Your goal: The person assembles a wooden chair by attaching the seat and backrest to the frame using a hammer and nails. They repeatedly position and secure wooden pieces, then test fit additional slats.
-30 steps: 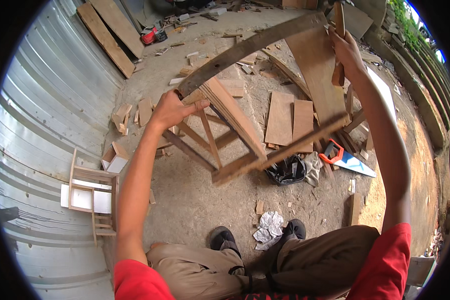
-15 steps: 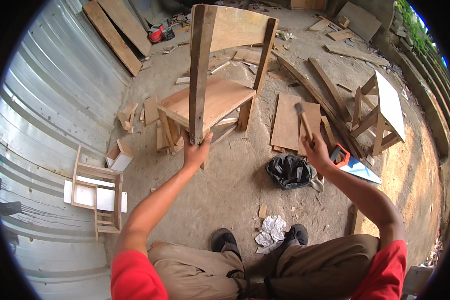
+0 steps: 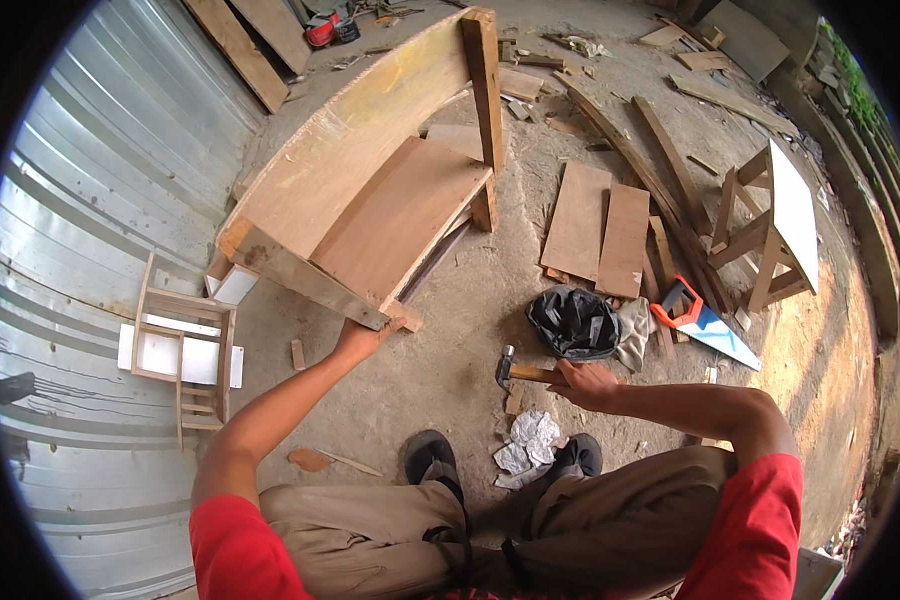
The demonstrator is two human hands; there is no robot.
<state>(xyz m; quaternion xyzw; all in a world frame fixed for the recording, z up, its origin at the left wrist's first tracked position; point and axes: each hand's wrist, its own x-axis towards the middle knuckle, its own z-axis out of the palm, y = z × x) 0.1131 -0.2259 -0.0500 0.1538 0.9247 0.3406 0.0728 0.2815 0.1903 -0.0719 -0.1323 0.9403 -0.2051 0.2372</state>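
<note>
Brown wooden chair (image 3: 400, 215), just one, at eleven o'clock; the left hand (image 3: 368, 338) pinches its near corner at eight. At four, the right hand (image 3: 588, 385) wraps its fingers round one hammer (image 3: 532, 374); one saw (image 3: 715, 334) lies at three, two boards (image 3: 576, 222) at two.

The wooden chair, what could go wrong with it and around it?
The wooden chair might tip, since only the left hand is on it. The hammer in the right hand might drop on a black shoe. The saw lies on the floor, so someone might step on it.
</note>
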